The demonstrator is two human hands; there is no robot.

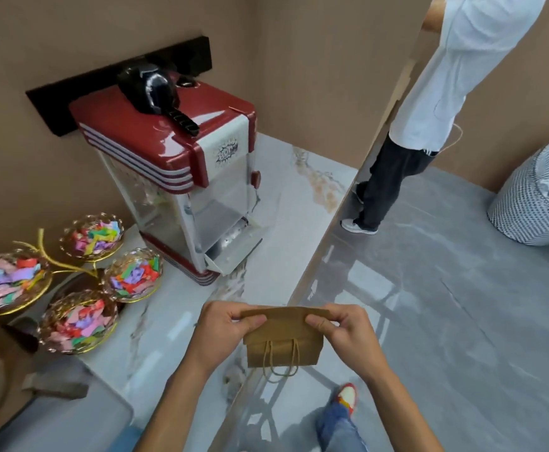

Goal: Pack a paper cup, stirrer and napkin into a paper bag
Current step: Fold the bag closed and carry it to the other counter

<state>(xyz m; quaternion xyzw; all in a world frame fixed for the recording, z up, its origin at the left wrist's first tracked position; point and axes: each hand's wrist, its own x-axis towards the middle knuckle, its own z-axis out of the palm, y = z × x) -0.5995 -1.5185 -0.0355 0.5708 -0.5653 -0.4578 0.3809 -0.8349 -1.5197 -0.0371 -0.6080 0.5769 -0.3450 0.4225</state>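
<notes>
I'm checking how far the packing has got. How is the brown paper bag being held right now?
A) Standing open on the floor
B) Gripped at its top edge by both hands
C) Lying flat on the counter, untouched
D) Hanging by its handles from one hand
B: the left hand and right hand each pinch the top edge of the paper bag, with its twine handles dangling free.

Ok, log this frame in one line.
stage: opening bag | left hand: pinching paper bag top | right hand: same | cup, stirrer, napkin: unseen

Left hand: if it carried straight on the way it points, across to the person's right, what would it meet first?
Probably the right hand. The left hand pinches the paper bag at its top edge, facing the right one's grip across the bag; depth is hard to judge.
</notes>
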